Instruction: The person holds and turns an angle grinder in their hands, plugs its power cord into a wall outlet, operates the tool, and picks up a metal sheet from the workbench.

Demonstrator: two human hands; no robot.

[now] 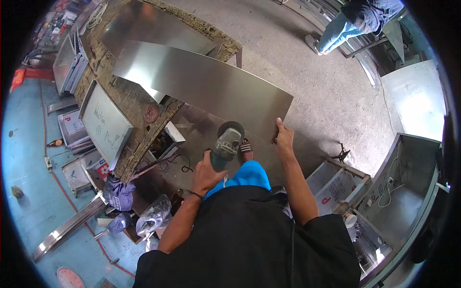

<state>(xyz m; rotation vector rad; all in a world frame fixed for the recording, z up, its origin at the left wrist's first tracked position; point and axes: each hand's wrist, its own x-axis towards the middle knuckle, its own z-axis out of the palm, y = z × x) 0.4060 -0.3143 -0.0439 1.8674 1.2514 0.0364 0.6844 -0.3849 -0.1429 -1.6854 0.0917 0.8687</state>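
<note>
My left hand is wrapped round the body of an angle grinder, held in front of my blue shorts. The grinder's dark disc faces away from me, close to the near edge of a long sheet of metal; whether they touch I cannot tell. My right hand grips the right-hand corner of that sheet, thumb on top and fingers underneath. The sheet's far left part rests over a worn wooden workbench, and its right part sticks out past the bench.
A whiteboard-like panel with handwriting lies on the bench, near a round reddish disc. Another metal sheet lies behind. Metal cabinets stand at right. A person in jeans is at upper right. Bags sit at lower left.
</note>
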